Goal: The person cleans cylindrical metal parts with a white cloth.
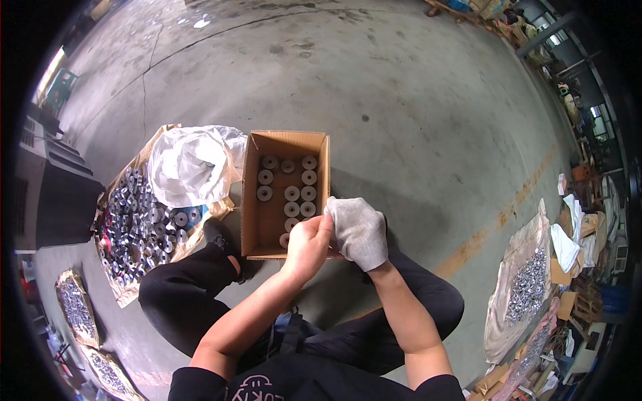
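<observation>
My bare left hand [309, 246] is closed, thumb and fingers pinching the edge of a grey knitted glove [361, 224]. That glove covers my right hand [364, 240] down to the wrist and hides its fingers, so I cannot tell how they are bent. Both hands meet above the near right corner of an open cardboard box [245, 200]. Inside the box, several round grey metal pieces with a centre hole [308, 177] stand in rows along both sides. My left hand partly covers the nearest ones.
Left of the box, a crumpled white plastic bag [180, 167] lies beside a heap of similar metal pieces [137, 220] on a sheet. Sacks of small shiny parts [528, 287] lie far right, others [77, 311] at left. My crossed legs [184, 287] flank the box.
</observation>
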`<action>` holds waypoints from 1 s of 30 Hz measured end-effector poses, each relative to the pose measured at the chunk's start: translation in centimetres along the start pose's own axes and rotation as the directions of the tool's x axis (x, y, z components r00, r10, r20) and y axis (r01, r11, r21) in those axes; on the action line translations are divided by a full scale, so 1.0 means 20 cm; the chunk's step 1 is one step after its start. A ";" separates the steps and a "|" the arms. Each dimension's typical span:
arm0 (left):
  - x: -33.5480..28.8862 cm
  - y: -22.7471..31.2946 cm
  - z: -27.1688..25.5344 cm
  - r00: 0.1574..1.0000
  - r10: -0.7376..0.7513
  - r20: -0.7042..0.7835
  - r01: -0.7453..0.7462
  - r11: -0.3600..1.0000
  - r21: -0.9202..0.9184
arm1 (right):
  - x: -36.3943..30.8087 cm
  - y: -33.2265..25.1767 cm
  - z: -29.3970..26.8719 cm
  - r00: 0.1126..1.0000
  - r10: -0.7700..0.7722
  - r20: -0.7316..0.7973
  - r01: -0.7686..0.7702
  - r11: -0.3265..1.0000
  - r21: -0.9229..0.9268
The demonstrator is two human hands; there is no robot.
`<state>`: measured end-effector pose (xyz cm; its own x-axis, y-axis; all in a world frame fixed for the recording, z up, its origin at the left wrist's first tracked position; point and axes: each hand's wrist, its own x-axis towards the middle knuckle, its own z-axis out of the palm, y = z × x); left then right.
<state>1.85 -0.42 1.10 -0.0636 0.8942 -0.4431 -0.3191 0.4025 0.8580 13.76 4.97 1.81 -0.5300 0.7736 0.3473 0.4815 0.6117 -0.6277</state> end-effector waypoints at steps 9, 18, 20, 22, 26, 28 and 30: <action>0.03 -0.01 -0.02 0.994 -0.007 0.108 0.005 1.000 0.022 | 0.03 0.00 -0.04 0.940 0.239 0.245 -0.147 0.929 -0.340; 0.04 0.04 -0.08 0.885 -0.057 0.462 0.363 0.705 -0.609 | 0.10 -0.05 -0.12 0.826 0.555 0.096 -0.510 0.664 0.547; 0.06 0.02 -0.12 0.874 -0.047 0.485 0.374 0.702 -0.607 | 0.14 -0.10 -0.13 0.962 -0.003 0.274 0.185 0.745 -0.640; 0.06 0.04 -0.11 0.870 -0.069 0.489 0.389 0.706 -0.592 | 0.06 -0.09 -0.06 0.967 0.208 0.146 -0.252 0.865 0.435; 0.07 0.08 -0.12 0.838 -0.118 0.533 0.405 0.789 -0.462 | 0.04 -0.01 -0.04 0.962 -0.158 0.222 0.209 0.950 -0.231; 0.05 0.14 -0.09 0.874 -0.277 0.398 0.364 0.917 -0.161 | 0.03 -0.01 -0.04 0.915 -0.225 0.335 0.357 0.839 -0.412; 0.03 0.13 -0.08 0.885 -0.288 0.366 0.367 0.915 -0.168 | 0.02 -0.01 -0.02 0.971 0.007 0.238 -0.006 1.000 -0.005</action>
<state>-0.57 0.88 2.72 0.3814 0.7470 -0.5445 -0.4738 0.6638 0.5787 13.69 5.23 2.42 -0.6771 0.7166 0.1670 0.4885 0.6075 -0.6263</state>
